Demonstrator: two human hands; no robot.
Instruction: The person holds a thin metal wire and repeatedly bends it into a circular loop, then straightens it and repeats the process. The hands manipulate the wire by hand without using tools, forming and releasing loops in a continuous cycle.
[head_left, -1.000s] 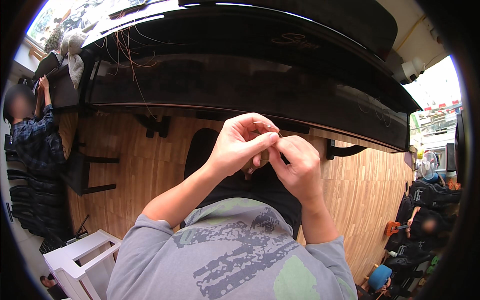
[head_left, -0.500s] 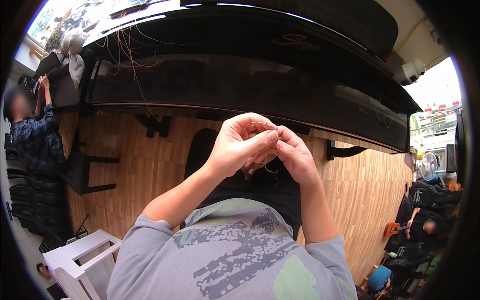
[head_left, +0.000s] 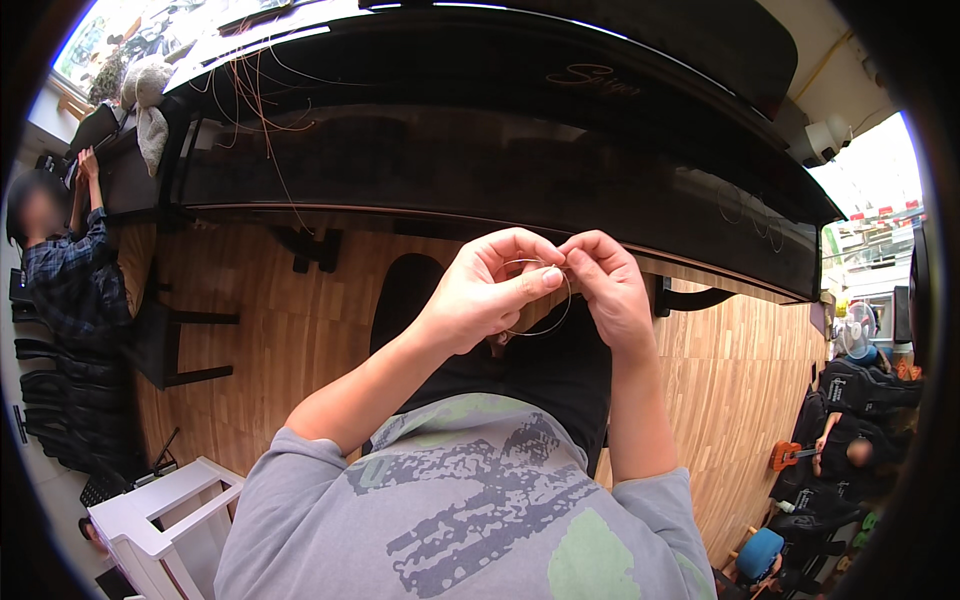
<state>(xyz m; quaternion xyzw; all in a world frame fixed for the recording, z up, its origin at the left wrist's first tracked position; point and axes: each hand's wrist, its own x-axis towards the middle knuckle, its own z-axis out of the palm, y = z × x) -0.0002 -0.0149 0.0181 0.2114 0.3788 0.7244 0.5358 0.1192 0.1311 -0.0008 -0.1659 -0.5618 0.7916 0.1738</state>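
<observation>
My left hand (head_left: 492, 285) and my right hand (head_left: 608, 285) meet above my lap, in front of a black piano (head_left: 450, 170). Between them is a thin guitar string (head_left: 545, 332), bent into a loop that hangs below the fingers. My left thumb and forefinger pinch it. At the top of the loop, the thumb and forefinger of my right hand close on it too, their tips almost touching the left ones. Part of the loop passes behind my left hand.
Several loose copper-coloured strings (head_left: 262, 110) trail over the piano's left part. Pale coiled strings (head_left: 750, 220) lie at its right. A person in a plaid shirt (head_left: 65, 255) is at far left. A white stool (head_left: 165, 510) stands lower left; a small orange ukulele (head_left: 785, 456) is far right.
My right hand has shifted right and turned upward. The string now forms a wider, clearer loop, and its loose end no longer dangles below the hands. My left hand has barely moved.
</observation>
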